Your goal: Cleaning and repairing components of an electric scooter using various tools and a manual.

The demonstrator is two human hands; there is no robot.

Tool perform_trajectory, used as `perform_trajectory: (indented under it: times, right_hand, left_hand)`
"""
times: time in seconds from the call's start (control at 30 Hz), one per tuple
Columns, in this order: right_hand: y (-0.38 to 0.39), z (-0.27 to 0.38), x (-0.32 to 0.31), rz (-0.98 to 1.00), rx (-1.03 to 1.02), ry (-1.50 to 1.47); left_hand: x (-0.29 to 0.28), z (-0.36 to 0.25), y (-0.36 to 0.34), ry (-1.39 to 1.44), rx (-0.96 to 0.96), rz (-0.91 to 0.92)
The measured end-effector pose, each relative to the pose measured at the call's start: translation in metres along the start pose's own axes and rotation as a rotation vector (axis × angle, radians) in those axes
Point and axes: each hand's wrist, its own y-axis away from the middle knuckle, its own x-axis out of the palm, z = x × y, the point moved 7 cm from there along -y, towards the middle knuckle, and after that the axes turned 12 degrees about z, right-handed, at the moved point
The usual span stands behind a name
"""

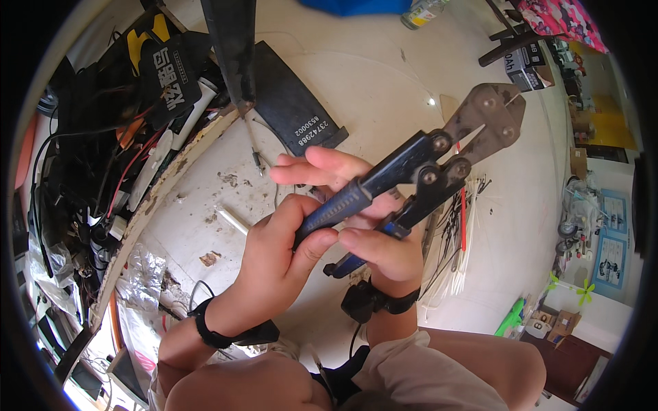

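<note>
Both hands hold a small bolt cutter (485, 113) with a riveted grey jaw head and dark blue-black handles; the head points up and to the right. My left hand (277, 250) wraps round the end of the upper handle, its thumb pressed along the grip. Behind the tool, my right hand (384, 253) lays its thumb across the lower handle, and its fingers reach out past the upper one. The handles stand somewhat apart, while the jaw tips look close together. Nothing is visible between the jaws. A black band circles each wrist.
White and black cable ties (452, 264) lie on the floor at right with a red stick (464, 219). Ahead are a black panel (298, 96), a black post (233, 51) and a thin metal-tipped lead (257, 161). Cables and parts crowd a worn-edged surface (168, 168) at left.
</note>
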Motion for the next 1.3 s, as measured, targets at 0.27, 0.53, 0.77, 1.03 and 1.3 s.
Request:
perform_trajectory:
  times: [0.27, 0.53, 0.77, 1.03, 1.3]
  right_hand:
    - [0.017, -0.010, 0.020, -0.105, -0.018, -0.201]
    - [0.021, -0.017, 0.006, -0.017, -0.066, -0.307]
    - [0.027, 0.003, -0.021, -0.125, -0.387, -0.168]
    - [0.029, 0.007, -0.025, -0.259, -0.489, -0.193]
    - [0.022, -0.010, -0.028, -0.223, -0.430, -0.351]
  left_hand:
    - [-0.034, -0.014, 0.004, -0.184, 0.023, -0.075]
    - [-0.015, -0.009, 0.001, -0.142, -0.065, 0.025]
    - [-0.022, 0.009, 0.011, 0.095, 0.041, -0.089]
    - [0.001, 0.007, 0.013, -0.015, 0.018, 0.063]
    - [0.007, 0.007, 0.017, 0.003, 0.122, 0.155]
